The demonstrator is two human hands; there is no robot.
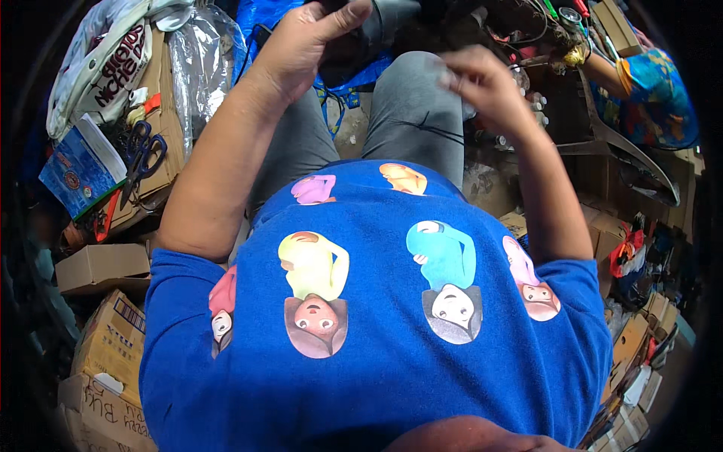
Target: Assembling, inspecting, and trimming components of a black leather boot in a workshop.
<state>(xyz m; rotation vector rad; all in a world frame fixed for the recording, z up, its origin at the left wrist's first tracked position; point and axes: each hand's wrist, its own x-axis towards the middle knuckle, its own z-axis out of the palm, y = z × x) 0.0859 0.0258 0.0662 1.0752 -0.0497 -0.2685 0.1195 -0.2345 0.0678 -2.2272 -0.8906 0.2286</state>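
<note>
At the top edge my left hand (297, 53) is raised, its thumb stretched toward a glossy black piece (382, 29) whose kind I cannot make out. Its other fingers are mostly cut off or hidden; the hand looks closed on something there. My right hand (486, 84) hovers by my right knee, fingers bent and smeared by motion, so whether they grip anything does not show. Thin black cord (429, 128) lies across the grey trouser leg (399, 105) just below that hand.
To the left, dark-handled scissors (143, 154) lie beside a blue booklet (83, 162) on cardboard, near clear plastic (199, 75). Cardboard boxes (105, 264) stand lower left. Blue sheeting (260, 15) is at the top. Another person's colourful sleeve (655, 98) appears upper right, beside clutter.
</note>
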